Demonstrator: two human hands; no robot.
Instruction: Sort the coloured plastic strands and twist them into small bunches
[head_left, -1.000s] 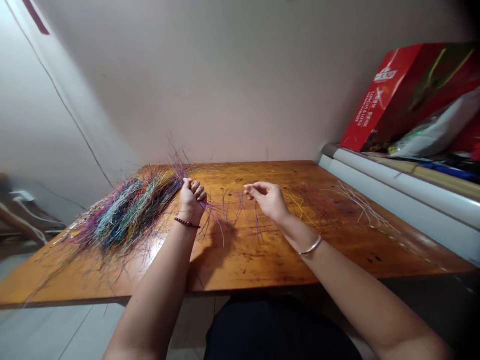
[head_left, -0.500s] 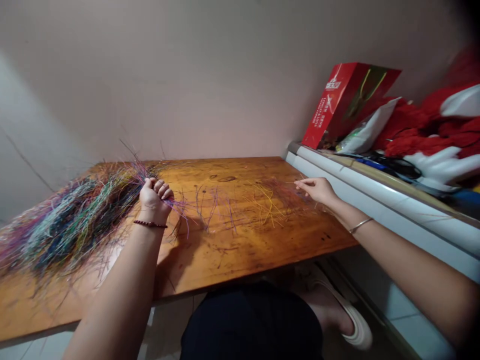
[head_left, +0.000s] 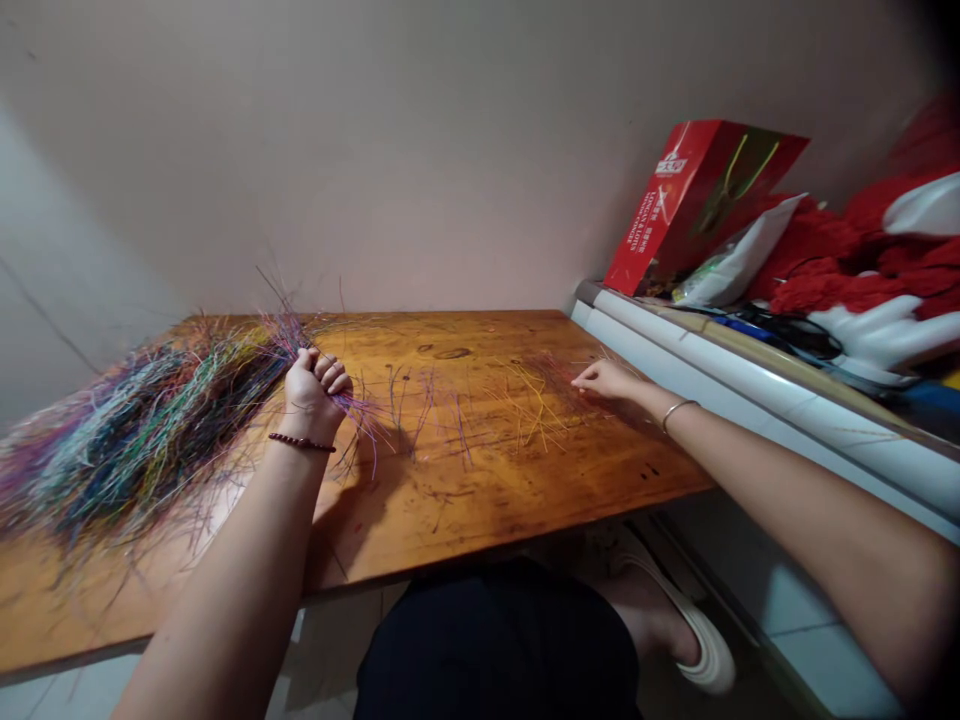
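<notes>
My left hand (head_left: 316, 388) is closed in a fist around a bundle of thin purple wires (head_left: 367, 412), whose ends stick out on both sides of it. Close by on the left lies a big heap of many-coloured wires (head_left: 142, 430). At the table's right side my right hand (head_left: 606, 382) has its thumb and fingers pinched together, low over a sparse pile of reddish wires (head_left: 551, 368). Whatever is in that pinch is too small to make out. Loose yellow wires (head_left: 534, 405) and purple wires (head_left: 427, 400) lie spread between the hands.
The wooden table (head_left: 480, 510) meets a plain wall at the back. Along the right runs a raised white ledge (head_left: 675, 330) with a red paper bag (head_left: 682, 200), a white packet (head_left: 742, 255), red cloth (head_left: 825, 285) and a white glove-like shape (head_left: 877, 330).
My right hand has moved left and down toward the reddish wires, its fingers pinched. My left hand stays nearly in place, still gripping the purple bundle.
</notes>
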